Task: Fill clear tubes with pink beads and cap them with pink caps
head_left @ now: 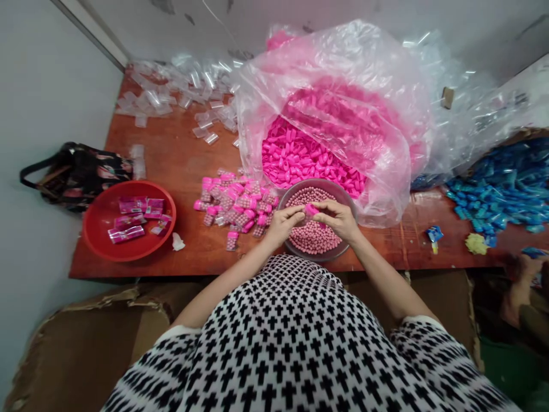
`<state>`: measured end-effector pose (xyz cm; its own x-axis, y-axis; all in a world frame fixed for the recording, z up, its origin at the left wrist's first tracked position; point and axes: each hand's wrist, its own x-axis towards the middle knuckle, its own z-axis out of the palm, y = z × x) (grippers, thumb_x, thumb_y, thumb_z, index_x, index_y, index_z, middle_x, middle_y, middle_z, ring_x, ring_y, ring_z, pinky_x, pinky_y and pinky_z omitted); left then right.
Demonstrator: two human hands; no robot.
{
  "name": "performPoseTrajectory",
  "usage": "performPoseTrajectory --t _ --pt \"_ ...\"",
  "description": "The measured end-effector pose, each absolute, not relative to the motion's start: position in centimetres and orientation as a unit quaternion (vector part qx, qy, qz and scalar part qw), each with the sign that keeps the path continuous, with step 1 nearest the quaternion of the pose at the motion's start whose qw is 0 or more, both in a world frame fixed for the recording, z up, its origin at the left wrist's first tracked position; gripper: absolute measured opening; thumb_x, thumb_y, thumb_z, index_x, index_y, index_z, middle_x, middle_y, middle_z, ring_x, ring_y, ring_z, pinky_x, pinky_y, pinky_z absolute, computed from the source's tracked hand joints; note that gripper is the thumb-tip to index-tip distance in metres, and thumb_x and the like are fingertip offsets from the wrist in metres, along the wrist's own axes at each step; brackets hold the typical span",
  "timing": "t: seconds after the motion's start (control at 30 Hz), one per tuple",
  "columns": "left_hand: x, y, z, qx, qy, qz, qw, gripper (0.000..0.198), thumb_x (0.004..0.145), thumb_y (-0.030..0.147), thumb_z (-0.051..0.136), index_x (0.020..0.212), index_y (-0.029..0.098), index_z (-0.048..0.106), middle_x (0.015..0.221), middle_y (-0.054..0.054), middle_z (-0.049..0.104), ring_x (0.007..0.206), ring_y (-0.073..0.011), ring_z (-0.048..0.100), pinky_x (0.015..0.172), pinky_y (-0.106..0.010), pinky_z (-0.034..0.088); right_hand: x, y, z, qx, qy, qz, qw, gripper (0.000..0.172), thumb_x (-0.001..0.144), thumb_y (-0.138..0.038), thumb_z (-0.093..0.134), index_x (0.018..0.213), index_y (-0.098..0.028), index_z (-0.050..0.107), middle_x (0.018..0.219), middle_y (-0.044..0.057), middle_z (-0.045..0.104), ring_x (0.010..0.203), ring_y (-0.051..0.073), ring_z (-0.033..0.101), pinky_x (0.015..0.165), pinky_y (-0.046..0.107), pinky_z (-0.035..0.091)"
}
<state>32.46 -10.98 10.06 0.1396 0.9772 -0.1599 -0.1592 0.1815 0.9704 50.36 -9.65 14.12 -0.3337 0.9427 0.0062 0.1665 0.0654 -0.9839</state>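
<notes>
My left hand (283, 223) and my right hand (338, 218) meet above a grey bowl (350, 246) of small round pink beads (313, 237). Between their fingertips is a bright pink plastic cap (311, 210). Fingers of both hands are pinched around it. Whether a clear container is joined to the cap is too small to tell. Left of the bowl lies a pile of small clear containers (240, 201) with pink caps and pink beads inside. Behind the bowl, a large clear plastic bag (386, 189) lies open, full of loose pink caps (295, 157).
Clear empty containers (158, 97) are scattered at the back left. A red basin (96, 243) holds several pink packets, beside a dark floral bag (81, 171). At right are blue wrapped pieces (501, 189), a crumpled yellow piece (476, 244) and another person's hand (525, 272).
</notes>
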Motion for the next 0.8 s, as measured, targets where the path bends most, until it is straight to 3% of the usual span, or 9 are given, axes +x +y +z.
performPoseTrajectory --t 0.1,0.3,0.4,0.5,0.6,0.8 --pt "32.1 -10.9 9.7 0.332 0.461 0.496 0.657 0.049 0.066 0.046 0.072 0.104 0.015 0.07 0.099 -0.008 0.072 0.081 -0.0203 0.068 0.078 -0.035 0.054 49.8 -10.4 13.5 -0.4 -0.474 0.671 0.407 0.047 0.064 -0.041 0.078 0.107 -0.028 0.065 0.098 0.001 0.068 0.086 0.017 0.064 0.084 0.036 0.05" --pt "30.6 -10.9 9.9 0.479 0.473 0.468 0.573 0.034 0.071 0.043 0.07 0.094 0.019 0.074 0.099 -0.007 0.072 0.094 -0.022 0.065 0.091 -0.039 0.049 50.0 -10.6 12.6 -0.393 -0.356 0.731 0.43 0.038 0.059 -0.042 0.081 0.09 -0.023 0.068 0.086 0.0 0.068 0.078 0.014 0.065 0.078 0.031 0.053" --pt "30.8 -11.2 10.2 0.578 0.441 0.455 0.514 0.023 0.077 0.037 0.066 0.091 0.021 0.074 0.093 -0.006 0.072 0.096 -0.0202 0.062 0.092 -0.039 0.048 50.1 -9.9 13.0 -0.39 -0.351 0.77 0.364 0.046 0.06 -0.047 0.078 0.095 -0.021 0.065 0.098 0.003 0.066 0.089 0.017 0.063 0.079 0.034 0.054" --pt "31.3 -11.5 10.2 0.601 0.432 0.46 0.49 0.022 0.081 0.033 0.062 0.097 0.022 0.073 0.099 -0.007 0.07 0.102 -0.0192 0.059 0.093 -0.039 0.048 49.6 -9.8 13.7 -0.381 -0.317 0.822 0.28 0.047 0.065 -0.05 0.073 0.101 -0.02 0.062 0.099 0.005 0.066 0.091 0.019 0.063 0.08 0.04 0.054" --pt "31.6 -11.8 10.0 0.604 0.441 0.456 0.482 0.023 0.083 0.031 0.06 0.101 0.022 0.072 0.102 -0.007 0.068 0.104 -0.019 0.059 0.094 -0.038 0.048 48.7 -10.1 13.9 -0.385 -0.258 0.845 0.268 0.041 0.066 -0.045 0.072 0.096 -0.02 0.061 0.091 0.004 0.067 0.087 0.019 0.062 0.082 0.043 0.054" --pt "31.2 -12.2 10.1 0.616 0.454 0.454 0.456 0.024 0.086 0.028 0.055 0.103 0.022 0.071 0.1 -0.006 0.069 0.098 -0.0186 0.06 0.092 -0.038 0.049 46.5 -10.8 12.6 -0.411 -0.189 0.828 0.331 0.023 0.064 -0.034 0.069 0.081 -0.019 0.061 0.074 -0.001 0.066 0.071 0.015 0.061 0.079 0.041 0.055"
